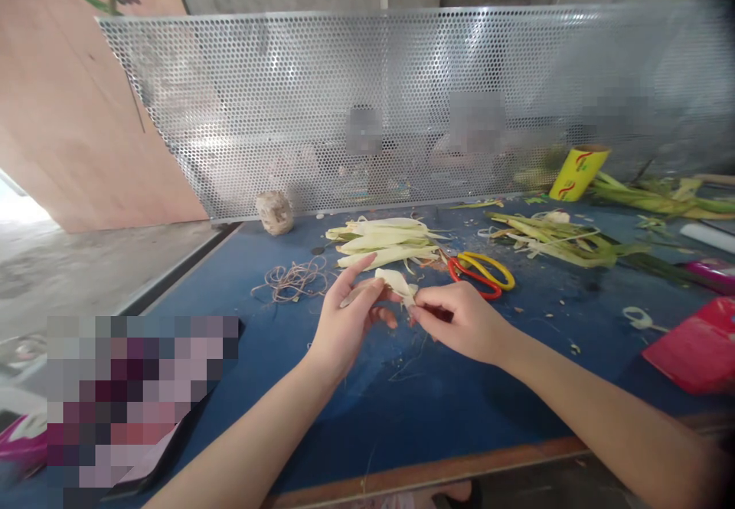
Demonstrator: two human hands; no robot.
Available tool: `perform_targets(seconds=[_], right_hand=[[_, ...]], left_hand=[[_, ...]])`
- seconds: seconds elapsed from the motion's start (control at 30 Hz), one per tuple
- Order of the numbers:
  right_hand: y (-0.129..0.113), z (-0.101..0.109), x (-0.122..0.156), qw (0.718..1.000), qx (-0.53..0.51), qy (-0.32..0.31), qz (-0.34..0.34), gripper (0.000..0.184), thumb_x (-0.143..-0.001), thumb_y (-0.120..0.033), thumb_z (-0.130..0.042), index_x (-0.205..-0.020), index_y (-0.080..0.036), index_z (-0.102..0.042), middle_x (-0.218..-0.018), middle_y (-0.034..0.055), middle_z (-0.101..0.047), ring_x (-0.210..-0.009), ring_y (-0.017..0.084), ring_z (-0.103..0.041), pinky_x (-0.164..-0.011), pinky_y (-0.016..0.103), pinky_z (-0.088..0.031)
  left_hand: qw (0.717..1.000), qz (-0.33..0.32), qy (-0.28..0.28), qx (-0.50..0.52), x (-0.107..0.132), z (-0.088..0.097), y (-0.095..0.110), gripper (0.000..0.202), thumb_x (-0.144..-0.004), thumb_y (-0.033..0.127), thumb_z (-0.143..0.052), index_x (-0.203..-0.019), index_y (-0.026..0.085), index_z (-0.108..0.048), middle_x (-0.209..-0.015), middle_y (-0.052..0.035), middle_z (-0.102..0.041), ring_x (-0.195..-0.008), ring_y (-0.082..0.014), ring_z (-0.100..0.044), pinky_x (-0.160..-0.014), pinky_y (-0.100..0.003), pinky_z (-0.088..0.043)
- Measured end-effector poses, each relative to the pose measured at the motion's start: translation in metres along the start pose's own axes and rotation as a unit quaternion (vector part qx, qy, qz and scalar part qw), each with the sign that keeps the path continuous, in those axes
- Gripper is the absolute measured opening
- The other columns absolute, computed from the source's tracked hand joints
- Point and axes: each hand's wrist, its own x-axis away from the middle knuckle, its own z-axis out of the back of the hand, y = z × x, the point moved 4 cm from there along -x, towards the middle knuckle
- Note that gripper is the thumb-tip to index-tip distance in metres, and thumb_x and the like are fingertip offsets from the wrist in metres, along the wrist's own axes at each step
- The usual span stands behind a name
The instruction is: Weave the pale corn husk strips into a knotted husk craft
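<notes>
Pale husk (393, 280) hangs above the bench (402, 417), fingers of left hand (344, 329) and right hand (462, 325) clamped on it. Uneven tugging could tear it.

On the blue table (402, 402) lie red-and-yellow scissors (481, 270), a loose tangle of twine (292, 279) and a twine ball (274, 213). Pale husks (384, 243) are stacked near the perforated metal screen (287, 111). A yellow roll (579, 172), perhaps tape, stands further right beside green leaves (660, 199).

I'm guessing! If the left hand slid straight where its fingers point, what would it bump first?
Probably the pile of pale husks just past the left hand, which pinches a husk piece; depth is hard to judge.
</notes>
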Motion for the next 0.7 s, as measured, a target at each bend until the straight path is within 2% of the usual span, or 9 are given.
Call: perform_targets(seconds=[0.13,0.27,0.33,0.43,0.5,0.7], right_hand=[[0.0006,-0.0002,0.0001,0.994,-0.091,-0.045,-0.026,0.025,-0.082,-0.022,-0.045,-0.059,-0.016,-0.054,-0.043,-0.0038,-0.048,-0.039,0.006,-0.044,-0.042,0.018,-0.033],[0.0008,0.0008,-0.0009,0.993,-0.107,-0.025,-0.033,0.025,-0.082,-0.021,-0.044,-0.058,-0.016,-0.05,-0.046,-0.0033,-0.05,-0.042,0.007,-0.046,-0.045,0.019,-0.036],[0.0017,0.0007,-0.0014,0.994,-0.106,-0.012,-0.037,0.024,-0.082,-0.022,-0.044,-0.059,-0.017,-0.047,-0.048,-0.0035,-0.05,-0.043,0.007,-0.046,-0.045,0.018,-0.035],[0.0024,-0.0002,-0.0014,0.996,-0.078,-0.012,-0.032,0.024,-0.082,-0.022,-0.044,-0.058,-0.017,-0.044,-0.046,-0.0046,-0.047,-0.041,0.006,-0.042,-0.042,0.018,-0.031],[0.0023,-0.0004,-0.001,0.999,-0.043,-0.011,-0.025,0.024,-0.08,-0.02,-0.044,-0.056,-0.017,-0.043,-0.045,-0.0051,-0.044,-0.04,0.006,-0.039,-0.041,0.018,-0.028],[-0.0024,-0.0011,0.0013,0.999,0.051,-0.004,0.013,0.023,-0.078,-0.02,-0.046,-0.055,-0.016,-0.042,-0.047,-0.005,-0.041,-0.044,0.006,-0.037,-0.045,0.019,-0.026]], left_hand=[[1.0,-0.007,0.011,0.023,-0.0005,0.0021,0.0031,0.048,-0.072,0.015,-0.057,-0.118,0.009,-0.045,-0.071,-0.0048,-0.062,-0.063,-0.0138,-0.058,-0.045,-0.022,-0.045],[0.999,0.012,-0.025,0.035,0.0006,-0.0004,0.0001,0.048,-0.072,0.014,-0.057,-0.119,0.011,-0.045,-0.076,-0.0054,-0.062,-0.067,-0.0144,-0.058,-0.044,-0.021,-0.043],[0.998,0.026,-0.051,0.02,0.0017,-0.0031,-0.0033,0.054,-0.07,0.015,-0.061,-0.121,0.013,-0.043,-0.072,-0.0027,-0.06,-0.061,-0.0127,-0.057,-0.044,-0.021,-0.042],[0.997,0.027,-0.071,-0.011,0.0028,-0.0057,-0.0062,0.074,-0.06,0.013,-0.072,-0.125,0.015,-0.037,-0.065,0.0035,-0.056,-0.048,-0.0078,-0.051,-0.044,-0.022,-0.041],[0.997,0.014,-0.067,-0.027,0.0034,-0.0061,-0.0062,0.082,-0.055,0.011,-0.075,-0.126,0.017,-0.035,-0.065,0.0049,-0.055,-0.047,-0.0068,-0.051,-0.047,-0.022,-0.042],[0.997,-0.003,-0.039,-0.073,0.0043,-0.0035,-0.0061,0.071,-0.06,0.011,-0.071,-0.122,0.018,-0.039,-0.066,0.0049,-0.054,-0.05,-0.0059,-0.047,-0.047,-0.02,-0.039]])
